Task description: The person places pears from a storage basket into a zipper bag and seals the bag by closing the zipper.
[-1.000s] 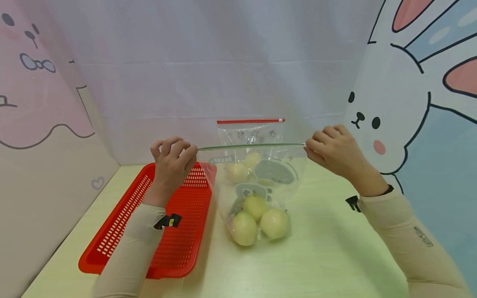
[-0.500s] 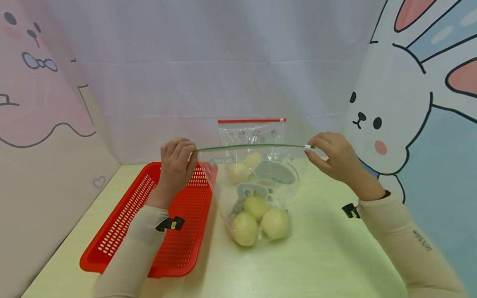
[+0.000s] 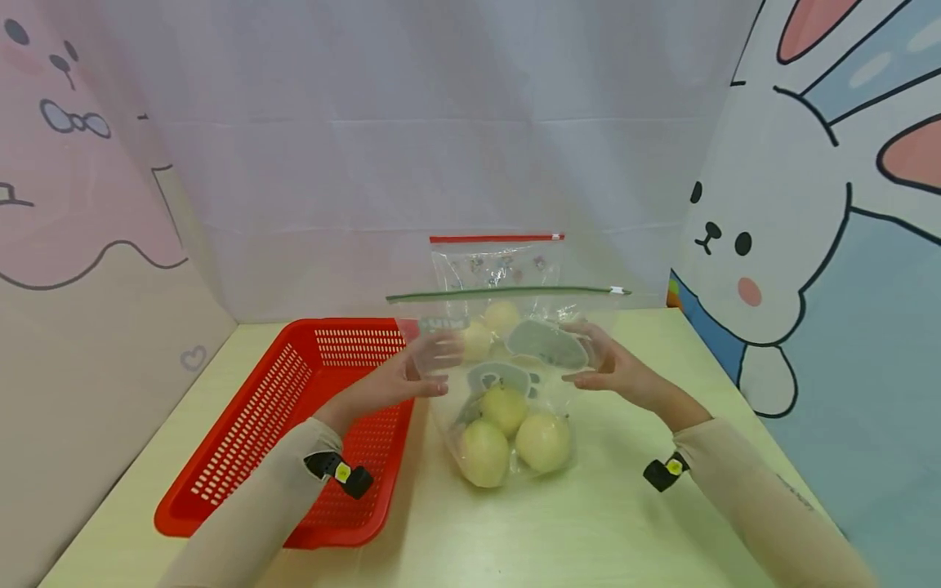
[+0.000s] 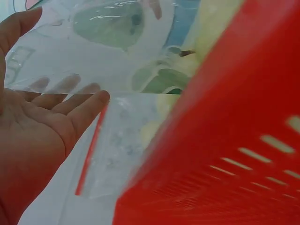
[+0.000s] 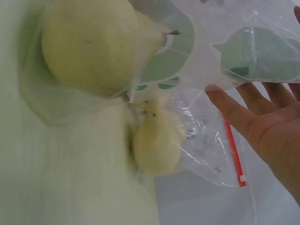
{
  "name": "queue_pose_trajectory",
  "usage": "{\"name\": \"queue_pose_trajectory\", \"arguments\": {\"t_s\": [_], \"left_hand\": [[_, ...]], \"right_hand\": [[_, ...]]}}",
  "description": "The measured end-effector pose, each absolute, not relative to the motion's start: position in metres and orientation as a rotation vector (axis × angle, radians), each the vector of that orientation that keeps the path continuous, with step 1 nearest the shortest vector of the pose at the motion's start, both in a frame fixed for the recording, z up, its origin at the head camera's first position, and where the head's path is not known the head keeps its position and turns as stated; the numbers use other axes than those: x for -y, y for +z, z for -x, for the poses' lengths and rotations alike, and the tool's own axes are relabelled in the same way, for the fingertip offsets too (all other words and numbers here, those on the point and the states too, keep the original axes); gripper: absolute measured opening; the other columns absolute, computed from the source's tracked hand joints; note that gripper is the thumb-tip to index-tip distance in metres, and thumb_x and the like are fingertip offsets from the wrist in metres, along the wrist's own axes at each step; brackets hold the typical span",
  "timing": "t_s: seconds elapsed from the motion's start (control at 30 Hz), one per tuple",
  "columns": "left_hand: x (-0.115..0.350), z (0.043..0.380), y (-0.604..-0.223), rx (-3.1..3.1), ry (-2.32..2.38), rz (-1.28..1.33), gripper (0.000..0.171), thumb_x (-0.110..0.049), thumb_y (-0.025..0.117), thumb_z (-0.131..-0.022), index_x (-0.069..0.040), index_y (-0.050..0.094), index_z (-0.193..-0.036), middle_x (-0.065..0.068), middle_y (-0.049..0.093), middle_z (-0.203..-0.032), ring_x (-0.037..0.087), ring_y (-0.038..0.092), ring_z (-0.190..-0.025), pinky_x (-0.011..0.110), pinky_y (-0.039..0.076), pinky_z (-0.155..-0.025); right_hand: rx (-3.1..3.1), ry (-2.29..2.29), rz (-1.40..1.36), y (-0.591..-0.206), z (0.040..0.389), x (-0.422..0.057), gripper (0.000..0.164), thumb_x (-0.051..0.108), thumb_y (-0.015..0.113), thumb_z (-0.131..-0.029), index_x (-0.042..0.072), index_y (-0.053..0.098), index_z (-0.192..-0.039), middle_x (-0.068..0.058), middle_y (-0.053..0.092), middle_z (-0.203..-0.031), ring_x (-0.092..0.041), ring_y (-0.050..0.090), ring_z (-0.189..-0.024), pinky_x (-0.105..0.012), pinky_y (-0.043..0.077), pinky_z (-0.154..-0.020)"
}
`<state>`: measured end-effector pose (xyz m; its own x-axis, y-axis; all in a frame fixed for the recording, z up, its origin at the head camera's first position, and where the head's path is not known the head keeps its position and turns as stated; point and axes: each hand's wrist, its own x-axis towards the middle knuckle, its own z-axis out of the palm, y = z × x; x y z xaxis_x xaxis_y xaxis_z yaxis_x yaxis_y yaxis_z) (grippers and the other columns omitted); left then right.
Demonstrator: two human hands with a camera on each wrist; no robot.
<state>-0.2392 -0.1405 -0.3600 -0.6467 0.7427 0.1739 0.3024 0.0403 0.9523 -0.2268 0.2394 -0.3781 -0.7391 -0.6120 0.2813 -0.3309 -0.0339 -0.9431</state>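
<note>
A clear zip bag with a green zipper strip stands upright on the table, its white slider at the right end. Several pale pears lie at its bottom. My left hand is at the bag's left edge, fingers behind the plastic and thumb in front. At the right edge my right hand lies the same way. Both hands have relaxed, spread fingers; the wrist views show fingertips touching the plastic. Behind it stands a smaller zip bag with a red zipper strip and pears.
A red slotted basket sits on the table to the left, beside my left forearm. A white curtain hangs behind. Cartoon-printed sheets flank both sides, with a rabbit on the right.
Both hands have let go of the green zipper strip's ends and moved down and inward to the bag's sides. The bag stays upright in nearly the same spot.
</note>
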Motion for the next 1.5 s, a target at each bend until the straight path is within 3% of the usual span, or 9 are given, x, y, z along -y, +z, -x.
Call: {"name": "queue_pose_trajectory", "arguments": {"t_s": [0.27,0.4,0.67,0.87,1.03,1.2,1.33,1.5], "left_hand": [[0.146,0.239,-0.377,-1.926,1.618,-0.985,0.039,-0.016,0.051,-0.105,-0.006,0.053,-0.142,0.014,0.058,-0.139,0.037,0.051,-0.131,0.043,0.042,-0.106],[0.143,0.248,-0.381,-1.894,1.75,-0.841,0.035,-0.018,0.049,-0.106,0.001,0.058,-0.133,0.019,0.061,-0.133,0.041,0.053,-0.128,0.042,0.044,-0.104],[0.127,0.28,-0.375,-1.863,2.02,-0.453,0.032,-0.014,0.046,-0.107,0.01,0.055,-0.126,0.028,0.057,-0.133,0.027,0.065,-0.114,0.044,0.048,-0.098],[0.112,0.308,-0.373,-1.961,2.07,-0.277,0.035,-0.018,0.048,-0.106,0.008,0.051,-0.13,0.023,0.063,-0.127,0.026,0.069,-0.107,0.043,0.052,-0.094],[0.098,0.33,-0.371,-2.016,2.125,-0.152,0.036,-0.021,0.053,-0.104,0.006,0.054,-0.128,0.017,0.068,-0.121,0.026,0.07,-0.105,0.042,0.053,-0.092],[0.088,0.35,-0.367,-2.068,2.147,-0.069,0.041,-0.023,0.056,-0.103,0.004,0.056,-0.133,0.021,0.065,-0.125,0.03,0.068,-0.109,0.041,0.054,-0.088],[0.085,0.361,-0.369,-2.095,2.148,-0.02,0.043,-0.023,0.058,-0.102,0.004,0.056,-0.135,0.022,0.065,-0.123,0.034,0.066,-0.111,0.042,0.055,-0.087],[0.084,0.367,-0.373,-2.117,2.175,0.063,0.036,-0.02,0.059,-0.101,0.008,0.058,-0.124,0.023,0.067,-0.118,0.033,0.068,-0.105,0.044,0.054,-0.088]], "right_hand": [[-1.875,-1.942,1.112,-0.397,0.23,-0.233,0.037,0.006,0.046,-0.106,0.028,0.063,-0.13,0.007,0.066,-0.121,-0.013,0.066,-0.109,-0.033,0.053,-0.091],[-1.783,-2.043,1.049,-0.398,0.237,-0.23,0.033,0.01,0.043,-0.107,0.026,0.068,-0.123,0.003,0.068,-0.115,-0.018,0.07,-0.098,-0.036,0.056,-0.086],[-1.744,-2.194,0.63,-0.39,0.258,-0.222,0.026,0.02,0.045,-0.107,0.028,0.063,-0.125,0.0,0.063,-0.12,-0.024,0.07,-0.099,-0.053,0.054,-0.085],[-1.781,-2.242,0.348,-0.389,0.284,-0.218,0.023,0.025,0.044,-0.107,0.02,0.055,-0.127,-0.002,0.062,-0.115,-0.023,0.071,-0.09,-0.048,0.058,-0.077],[-1.77,-2.291,0.239,-0.391,0.309,-0.219,0.016,0.023,0.043,-0.107,0.018,0.057,-0.114,-0.003,0.063,-0.105,-0.02,0.072,-0.082,-0.045,0.059,-0.071],[-1.774,-2.334,0.132,-0.39,0.332,-0.22,0.014,0.02,0.044,-0.107,0.01,0.052,-0.102,-0.003,0.061,-0.096,-0.02,0.072,-0.075,-0.045,0.059,-0.068],[-1.806,-2.324,0.032,-0.391,0.346,-0.219,0.014,0.021,0.045,-0.107,0.008,0.051,-0.102,-0.003,0.058,-0.096,-0.02,0.071,-0.072,-0.043,0.06,-0.067],[-1.843,-2.288,-0.058,-0.396,0.356,-0.218,0.015,0.021,0.044,-0.107,0.007,0.05,-0.108,-0.004,0.057,-0.098,-0.019,0.071,-0.07,-0.04,0.06,-0.065]]}}
